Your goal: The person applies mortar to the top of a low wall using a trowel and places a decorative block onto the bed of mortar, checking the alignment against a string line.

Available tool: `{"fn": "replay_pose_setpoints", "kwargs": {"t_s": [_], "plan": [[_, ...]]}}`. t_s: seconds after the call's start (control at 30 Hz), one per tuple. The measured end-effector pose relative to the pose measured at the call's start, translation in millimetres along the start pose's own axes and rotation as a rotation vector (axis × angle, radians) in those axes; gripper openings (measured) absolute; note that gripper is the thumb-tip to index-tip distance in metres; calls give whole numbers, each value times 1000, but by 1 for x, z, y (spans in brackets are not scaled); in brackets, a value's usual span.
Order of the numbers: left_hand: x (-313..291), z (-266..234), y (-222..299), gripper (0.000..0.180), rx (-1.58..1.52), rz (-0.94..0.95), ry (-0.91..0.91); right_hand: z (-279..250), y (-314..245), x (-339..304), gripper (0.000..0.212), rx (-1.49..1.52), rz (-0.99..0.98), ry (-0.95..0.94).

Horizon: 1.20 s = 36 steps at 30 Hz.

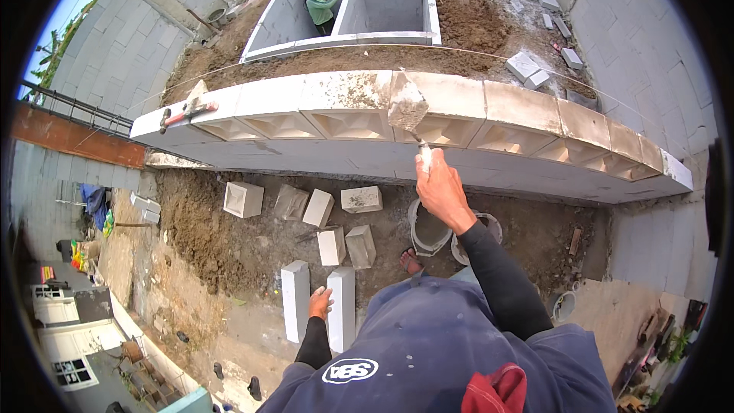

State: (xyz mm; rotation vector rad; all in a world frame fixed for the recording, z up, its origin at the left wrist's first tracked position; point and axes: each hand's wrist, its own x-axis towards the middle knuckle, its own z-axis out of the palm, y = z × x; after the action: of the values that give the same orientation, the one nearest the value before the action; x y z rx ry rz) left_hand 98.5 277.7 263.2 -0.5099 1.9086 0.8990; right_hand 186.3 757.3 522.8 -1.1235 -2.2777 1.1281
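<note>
My right hand (445, 193) is closed around the handle of a trowel (407, 107). Its mortar-smeared blade lies at the top of the block wall (287, 97), over the joint between two blocks. Decorative blocks with recessed, angular faces (352, 124) form the wall's upper course. My left hand (321, 304) hangs low at my side, fingers loosely apart and holding nothing; below it stand two long white blocks (341, 307). Toward the wall's left end rests a hammer with a red handle (183, 113).
Loose decorative blocks (244, 199) lie on the soil before the wall. Buckets (430, 229) stand by my foot. A string line (474, 53) runs above the wall. Beyond, a person in green (321, 6) works inside a block-walled pit (267, 50).
</note>
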Motion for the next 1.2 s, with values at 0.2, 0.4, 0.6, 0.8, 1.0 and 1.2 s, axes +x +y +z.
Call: {"fn": "replay_pose_setpoints", "kwargs": {"t_s": [0.2,0.4,0.6,0.8,1.0,1.2], "plan": [[10,-14,-52,69,-89,-38,29,-44,17,6,40,94,200,102],[28,-12,-68,52,-65,-208,0,-59,13,-10,44,674,383,-300],[51,17,-15,51,-99,-6,-111,-233,182,-64,41,1041,552,295],[106,22,56,73,136,104,-193,-163,85,-43,42,710,326,-58],[79,91,130,78,31,205,-151,-156,132,-37,54,151,12,70],[36,140,113,63,116,144,-99,-294,198,-51,54,454,434,98]]}}
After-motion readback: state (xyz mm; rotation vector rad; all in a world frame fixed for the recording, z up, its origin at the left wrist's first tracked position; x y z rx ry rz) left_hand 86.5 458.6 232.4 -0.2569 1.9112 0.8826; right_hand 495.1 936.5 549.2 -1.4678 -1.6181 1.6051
